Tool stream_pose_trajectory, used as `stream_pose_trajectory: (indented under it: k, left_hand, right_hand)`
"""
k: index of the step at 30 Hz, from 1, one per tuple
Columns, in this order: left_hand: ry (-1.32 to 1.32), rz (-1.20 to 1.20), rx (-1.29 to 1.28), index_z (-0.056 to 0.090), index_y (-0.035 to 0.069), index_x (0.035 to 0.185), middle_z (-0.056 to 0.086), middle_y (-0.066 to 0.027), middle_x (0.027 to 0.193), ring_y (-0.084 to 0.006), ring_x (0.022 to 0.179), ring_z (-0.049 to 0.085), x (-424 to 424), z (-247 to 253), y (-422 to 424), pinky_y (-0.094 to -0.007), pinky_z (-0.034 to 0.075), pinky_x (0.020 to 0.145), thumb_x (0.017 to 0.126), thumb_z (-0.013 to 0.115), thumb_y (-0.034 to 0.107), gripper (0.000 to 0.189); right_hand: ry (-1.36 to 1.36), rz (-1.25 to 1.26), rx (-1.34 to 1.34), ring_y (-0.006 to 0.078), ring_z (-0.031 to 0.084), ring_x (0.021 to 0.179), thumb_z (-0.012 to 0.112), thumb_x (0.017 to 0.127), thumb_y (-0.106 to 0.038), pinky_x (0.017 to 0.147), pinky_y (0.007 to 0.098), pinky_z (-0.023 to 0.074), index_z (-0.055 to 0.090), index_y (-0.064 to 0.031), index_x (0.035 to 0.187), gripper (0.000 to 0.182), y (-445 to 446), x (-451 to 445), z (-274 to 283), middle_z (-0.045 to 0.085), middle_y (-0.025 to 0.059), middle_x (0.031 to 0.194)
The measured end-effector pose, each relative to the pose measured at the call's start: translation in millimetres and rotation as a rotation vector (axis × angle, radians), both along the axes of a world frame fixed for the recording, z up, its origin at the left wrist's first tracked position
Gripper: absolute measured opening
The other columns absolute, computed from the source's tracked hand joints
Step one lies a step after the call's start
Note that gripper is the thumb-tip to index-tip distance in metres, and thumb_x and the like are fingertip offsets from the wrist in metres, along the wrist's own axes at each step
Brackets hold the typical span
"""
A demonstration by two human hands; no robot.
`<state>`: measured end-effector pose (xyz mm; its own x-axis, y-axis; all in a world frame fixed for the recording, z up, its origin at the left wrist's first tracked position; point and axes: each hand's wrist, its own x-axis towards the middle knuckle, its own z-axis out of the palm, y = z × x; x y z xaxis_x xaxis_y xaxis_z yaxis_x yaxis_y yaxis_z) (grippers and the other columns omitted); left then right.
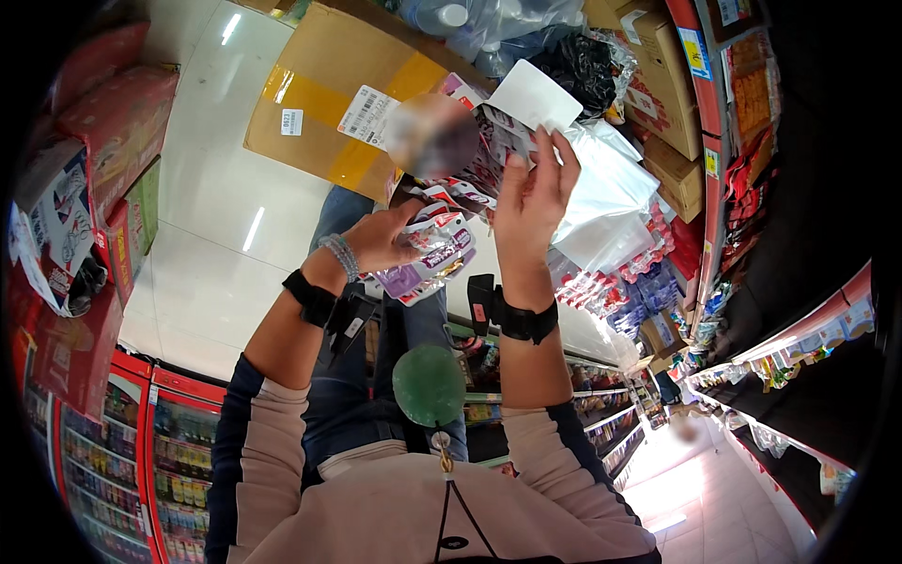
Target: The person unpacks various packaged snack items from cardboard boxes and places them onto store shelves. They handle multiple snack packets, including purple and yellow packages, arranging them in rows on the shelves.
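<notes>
My left hand [373, 243] grips several glossy snack packets [433, 254] in purple, white and red, fanned out below the mouth of a cardboard carton [296, 106]. A beaded bracelet and a black strap circle that wrist. Over more dark, shiny packets [493, 144] at the carton's right end is my right hand [535, 187]. Its fingertips meet the lower edge of a white rectangular panel [534, 95]. Whether the thumb and fingers pinch a packet there, I cannot tell. A blurred round patch hides part of the carton and its contents.
Clear plastic wrap [606, 190] lies right of my right hand, near a black plastic bag [581, 70] and large bottles [440, 14]. Store shelving [694, 106] runs along the right. Red boxes [116, 127] stand at the left, above glass-fronted drink coolers [183, 458]. A green pendant [430, 384] hangs before my chest.
</notes>
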<state>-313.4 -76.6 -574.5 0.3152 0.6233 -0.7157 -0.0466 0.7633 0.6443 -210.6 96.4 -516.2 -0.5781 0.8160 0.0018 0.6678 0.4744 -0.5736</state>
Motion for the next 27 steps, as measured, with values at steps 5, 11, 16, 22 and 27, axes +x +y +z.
stream_pose_trajectory:
  k: [5, 11, 16, 22, 27]
  left_hand:
    - [-0.256, 0.391, 0.097, 0.037, 0.004, 0.131, 0.057, -0.01, 0.114, -0.0179, 0.103, 0.055, -8, 27, -15, -0.0307, 0.044, 0.089, 0.074, 0.073, 0.008, 0.067]
    - [-0.504, 0.894, 0.006, 0.039, 0.004, 0.13, 0.054, -0.0041, 0.119, -0.0109, 0.109, 0.051, -4, 110, 1, -0.0273, 0.041, 0.095, 0.072, 0.075, 0.0, 0.068]
    - [-0.363, 1.004, 0.164, 0.041, 0.005, 0.126, 0.057, -0.0051, 0.114, -0.0144, 0.104, 0.056, 22, 194, 38, -0.0299, 0.047, 0.089, 0.067, 0.078, -0.005, 0.07]
    - [-0.243, 0.936, 0.396, 0.04, 0.004, 0.122, 0.056, -0.0069, 0.114, -0.0141, 0.103, 0.057, 67, 292, 56, -0.0291, 0.049, 0.087, 0.068, 0.077, -0.005, 0.067]
    - [-0.209, 0.91, 0.569, 0.034, 0.005, 0.123, 0.055, -0.0085, 0.114, -0.0162, 0.104, 0.057, 113, 359, 64, -0.0301, 0.05, 0.088, 0.068, 0.074, -0.009, 0.07]
  right_hand:
    - [0.141, -0.295, -0.335, 0.0196, 0.058, 0.092, 0.054, 0.091, -0.011, 0.078, 0.0301, 0.0473, 0.058, 0.0019, 0.115, 0.027, -12, 42, 28, 0.057, 0.0147, 0.107]
    - [0.25, -0.334, -0.96, 0.0217, 0.044, 0.119, 0.051, 0.091, -0.045, 0.099, 0.0362, 0.0343, 0.028, 0.0022, 0.14, 0.071, -56, 74, 105, 0.042, 0.0177, 0.134]
    - [0.4, -0.4, -0.66, 0.0222, 0.046, 0.113, 0.073, 0.075, -0.014, 0.093, 0.0345, 0.0408, 0.016, 0.0018, 0.141, 0.088, -75, 86, 185, 0.039, 0.0163, 0.13]
    - [0.336, -0.266, -0.271, 0.0228, 0.046, 0.111, 0.077, 0.061, -0.003, 0.094, 0.035, 0.041, 0.026, -0.0004, 0.134, 0.089, -69, 126, 255, 0.042, 0.0142, 0.123]
    - [0.45, -0.283, 0.041, 0.0334, 0.044, 0.116, 0.085, 0.058, -0.013, 0.096, 0.0421, 0.0382, 0.039, -0.0042, 0.123, 0.08, -70, 165, 305, 0.039, 0.0222, 0.128]
